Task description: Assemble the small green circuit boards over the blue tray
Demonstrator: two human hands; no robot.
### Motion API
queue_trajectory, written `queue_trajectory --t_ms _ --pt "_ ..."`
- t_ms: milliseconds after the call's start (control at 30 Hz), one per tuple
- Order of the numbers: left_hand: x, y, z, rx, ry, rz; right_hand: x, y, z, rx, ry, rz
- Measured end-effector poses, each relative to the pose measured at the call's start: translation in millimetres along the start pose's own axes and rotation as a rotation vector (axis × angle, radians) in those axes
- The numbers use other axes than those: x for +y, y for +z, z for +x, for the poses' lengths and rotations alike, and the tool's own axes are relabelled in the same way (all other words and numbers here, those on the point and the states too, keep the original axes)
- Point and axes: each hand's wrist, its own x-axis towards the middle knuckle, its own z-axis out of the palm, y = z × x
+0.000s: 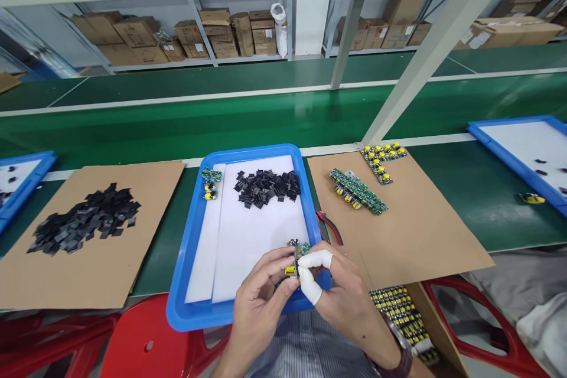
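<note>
Both hands meet over the near edge of a blue tray (190, 248) lined with white paper. My left hand (259, 295) and my right hand (341, 295), which wears white finger cots on two fingers, together grip a small green circuit board (296, 255) with yellow parts. A pile of small black pieces (267, 186) lies at the far end of the tray. One or two more circuit boards (211, 183) rest in the tray's far left corner.
A brown cardboard sheet (420, 230) on the right carries rows of green boards (358, 191) and yellow-topped boards (381, 158); red-handled cutters (330, 225) lie at its edge. Left cardboard holds a large black pile (84, 218). More boards (401, 313) sit by my right wrist. Other blue trays (509, 150) stand on both sides.
</note>
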Motion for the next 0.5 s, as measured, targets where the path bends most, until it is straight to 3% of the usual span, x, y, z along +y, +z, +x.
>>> queue_trajectory --t_ms 300,500 --pt "4 -1 -3 0.055 0.083 0.388 19 -3 5 -0.092 0.378 0.552" --pt "7 3 -6 0.085 0.16 0.468 32 -2 1 -0.14 0.474 0.607"
